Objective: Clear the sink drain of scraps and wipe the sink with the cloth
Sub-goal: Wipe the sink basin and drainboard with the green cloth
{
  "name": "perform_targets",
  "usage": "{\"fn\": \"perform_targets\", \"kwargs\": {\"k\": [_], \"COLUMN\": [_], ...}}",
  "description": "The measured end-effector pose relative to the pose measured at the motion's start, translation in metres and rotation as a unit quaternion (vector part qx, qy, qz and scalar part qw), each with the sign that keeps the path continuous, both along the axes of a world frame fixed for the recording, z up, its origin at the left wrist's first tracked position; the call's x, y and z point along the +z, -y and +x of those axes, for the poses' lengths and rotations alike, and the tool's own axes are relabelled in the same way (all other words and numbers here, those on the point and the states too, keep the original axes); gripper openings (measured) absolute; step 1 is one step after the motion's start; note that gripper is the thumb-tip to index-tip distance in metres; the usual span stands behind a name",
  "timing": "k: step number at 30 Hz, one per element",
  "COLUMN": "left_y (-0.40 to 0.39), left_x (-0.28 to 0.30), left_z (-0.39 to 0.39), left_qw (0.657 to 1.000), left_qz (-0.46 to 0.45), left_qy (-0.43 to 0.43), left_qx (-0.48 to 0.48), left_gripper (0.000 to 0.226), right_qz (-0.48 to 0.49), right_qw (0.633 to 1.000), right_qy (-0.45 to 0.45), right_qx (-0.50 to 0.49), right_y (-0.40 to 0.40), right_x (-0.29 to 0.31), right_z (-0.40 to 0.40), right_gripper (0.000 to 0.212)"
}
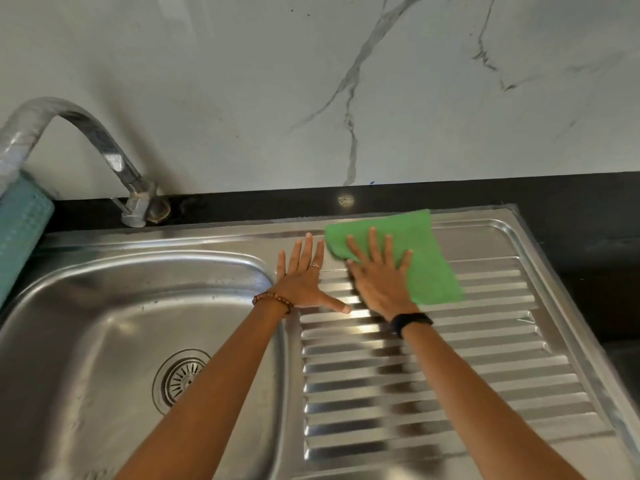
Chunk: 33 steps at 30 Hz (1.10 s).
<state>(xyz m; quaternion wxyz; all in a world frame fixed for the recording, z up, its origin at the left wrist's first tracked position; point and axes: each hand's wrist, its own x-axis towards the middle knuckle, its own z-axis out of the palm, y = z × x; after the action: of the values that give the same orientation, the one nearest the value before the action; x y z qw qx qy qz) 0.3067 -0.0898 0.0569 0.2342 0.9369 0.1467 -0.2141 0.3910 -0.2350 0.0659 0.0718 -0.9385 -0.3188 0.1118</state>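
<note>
Nearest, the steel sink [104,271] has a smooth, shiny basin on the left with a round slotted drain [180,377] in its floor, partly hidden behind the left forearm; no scraps can be made out in the part that shows. Right of the basin is the ribbed draining board [485,375]. Farther on, the left hand [301,277] lies flat on the steel between basin and ribs, fingers straight and spread, holding nothing. Just beside it, the right hand [381,275] presses flat, fingers apart, on the green cloth [426,258], a plain, slightly rumpled square spread over the board's far end. Beyond, a curved tap [114,157] rises from the black bench [588,216].
</note>
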Motion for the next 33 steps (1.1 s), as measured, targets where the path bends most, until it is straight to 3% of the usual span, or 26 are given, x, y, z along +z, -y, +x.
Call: {"fn": "perform_targets", "kwargs": {"k": [3,6,11,14,18,23,25,29,33], "left_y": [-0.001,0.0,0.025,0.073,0.139,0.154,0.154,0.156,0.18], "left_x": [-0.003,0.002,0.017,0.024,0.017,0.008,0.01,0.013,0.016], "left_z": [0.002,0.003,0.01,0.034,0.064,0.067,0.068,0.065,0.082], "left_qw": [1.0,0.999,0.997,0.999,0.999,0.992,0.991,0.991,0.996], "left_qz": [0.017,0.03,0.041,0.026,0.017,0.072,0.074,0.074,0.067], "left_qy": [-0.019,-0.013,-0.022,0.02,0.024,0.034,0.033,0.007,0.027], "left_qx": [0.013,0.022,0.065,0.037,0.03,0.099,0.108,0.111,0.055], "left_gripper": [0.142,0.141,0.14,0.148,0.138,0.138,0.141,0.146,0.132], "right_qz": [-0.003,0.018,0.021,0.005,-0.001,0.024,0.023,0.007,-0.006], "right_qw": [0.994,0.991,0.998,0.999,0.998,0.989,0.983,0.988,0.996], "right_qy": [0.038,0.033,0.028,0.03,0.026,-0.001,0.012,0.076,0.074], "right_qx": [0.098,0.131,0.052,-0.024,-0.057,0.149,0.184,0.132,0.045], "right_y": [-0.015,0.006,0.09,0.147,0.153,0.096,0.091,0.128,0.164], "right_x": [-0.005,-0.006,-0.003,0.001,0.004,0.005,0.007,0.004,0.003], "right_z": [-0.006,0.018,0.091,0.131,0.128,0.076,0.076,0.116,0.14], "right_gripper": [0.05,0.048,0.047,0.049,0.052,0.05,0.049,0.049,0.052]}}
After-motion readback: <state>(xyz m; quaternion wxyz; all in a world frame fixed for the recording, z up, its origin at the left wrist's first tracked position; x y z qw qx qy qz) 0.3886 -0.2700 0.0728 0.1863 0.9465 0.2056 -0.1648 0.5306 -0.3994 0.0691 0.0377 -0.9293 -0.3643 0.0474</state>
